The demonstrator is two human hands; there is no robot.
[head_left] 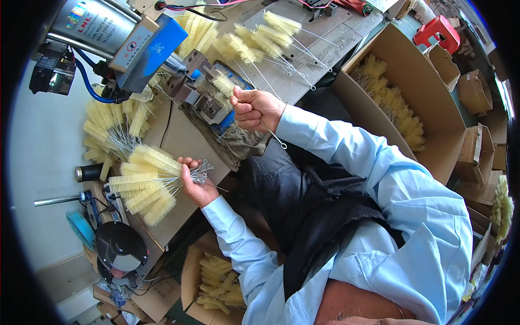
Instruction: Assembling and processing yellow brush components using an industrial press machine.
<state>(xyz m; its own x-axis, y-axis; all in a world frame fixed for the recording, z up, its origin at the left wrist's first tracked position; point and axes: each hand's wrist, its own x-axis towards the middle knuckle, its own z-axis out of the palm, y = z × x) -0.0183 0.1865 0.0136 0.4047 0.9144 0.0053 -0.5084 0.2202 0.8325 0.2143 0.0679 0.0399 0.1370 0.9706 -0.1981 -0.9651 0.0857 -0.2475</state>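
My left hand (195, 181) grips a bunch of yellow bottle brushes (146, 184) by their twisted wire handles, the bristle heads fanned out to the left over the bench. My right hand (254, 108) holds a single yellow brush (223, 84) by its wire stem, whose looped end sticks out below the wrist. The bristle end of that brush sits in the metal clamp of a small machine (197, 81) with a blue guard. Both arms wear light blue sleeves.
More yellow brushes lie in a pile (111, 127) at the left and on a grey plate (303, 49) behind the machine. A large cardboard box (428, 114) of brushes stands at the right, another box (216, 281) below. A silver cylinder (92, 24) is at top left.
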